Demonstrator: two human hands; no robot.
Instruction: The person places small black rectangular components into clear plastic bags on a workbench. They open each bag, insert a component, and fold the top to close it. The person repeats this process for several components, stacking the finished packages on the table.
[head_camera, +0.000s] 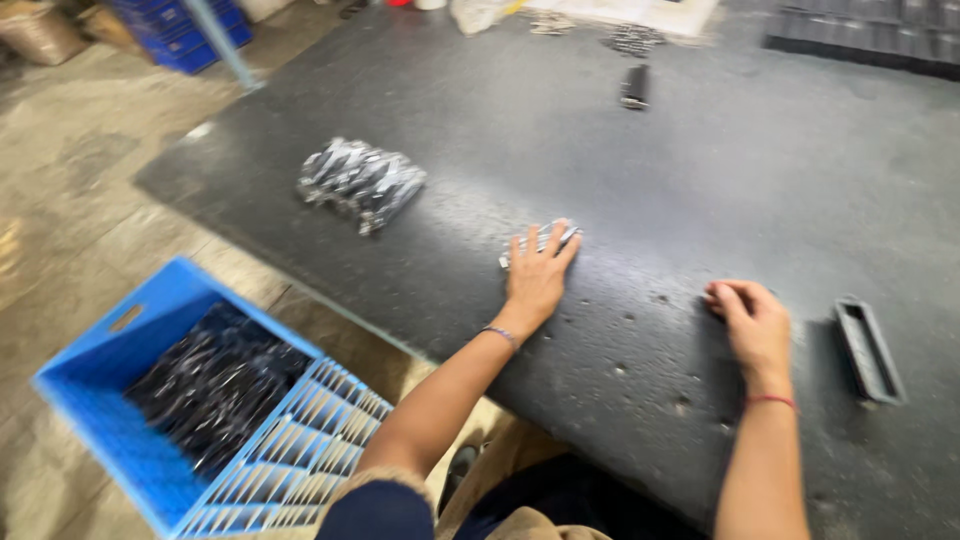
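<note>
Flatly, left hand (537, 275) presses shiny metal parts (541, 240).

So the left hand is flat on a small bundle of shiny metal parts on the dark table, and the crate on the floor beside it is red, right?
Not quite: the slatted plastic crate on the floor is blue, not red, as the head view shows. The rest holds: the left hand lies flat on a small bundle of shiny metal parts on the dark table.

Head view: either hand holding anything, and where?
Left hand lies flat on a small shiny packet, covering most of it, not lifting. Right hand rests curled on the table, empty.
</note>
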